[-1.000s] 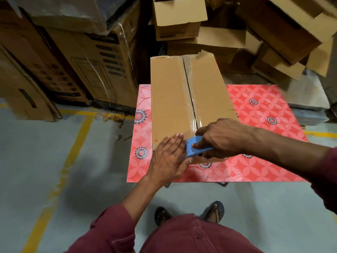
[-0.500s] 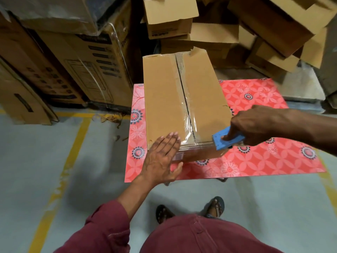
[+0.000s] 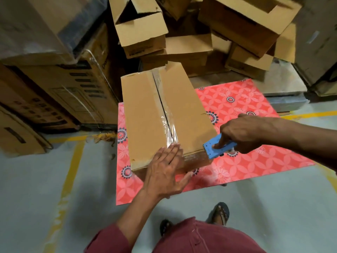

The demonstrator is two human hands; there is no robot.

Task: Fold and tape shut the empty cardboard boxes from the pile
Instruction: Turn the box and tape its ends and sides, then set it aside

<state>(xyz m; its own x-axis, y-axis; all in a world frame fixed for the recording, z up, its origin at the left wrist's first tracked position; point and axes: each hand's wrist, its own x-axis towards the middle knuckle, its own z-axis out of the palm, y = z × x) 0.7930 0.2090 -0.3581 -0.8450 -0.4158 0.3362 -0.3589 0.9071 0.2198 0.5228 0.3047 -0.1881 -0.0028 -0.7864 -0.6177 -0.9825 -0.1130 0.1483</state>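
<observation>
**Entry: taped carton, near end — hazards noted from my remote station**

Item: cardboard box (image 3: 145, 114), lying on the red floral table (image 3: 255, 161), overhanging its far edge toward the pile of open boxes (image 3: 142, 33). Flaps folded; clear tape (image 3: 170, 130) runs along the centre seam toward me.

Left hand (image 3: 166, 172): flat, fingers straight and together, pressing the near top edge where the tape turns over the end.

Right hand (image 3: 244, 134): fingers curled round the blue tape dispenser (image 3: 217, 147), index finger laid on its plate, held at the box's near right corner. I cannot tell whether the tape is cut yet.

Risks, as I judge them:
- Tape looks wrinkled near the seam's end; poor pressing there may leave it lifting.
- The seam shows a dark gap; flaps may spring if adhesion is thin.
- The far flap corner stands ragged and raised; that end may not be sealed.
- A pull on the dispenser could drag the box sideways off the table.
- The cutter edge sits near the left fingertips.
</observation>
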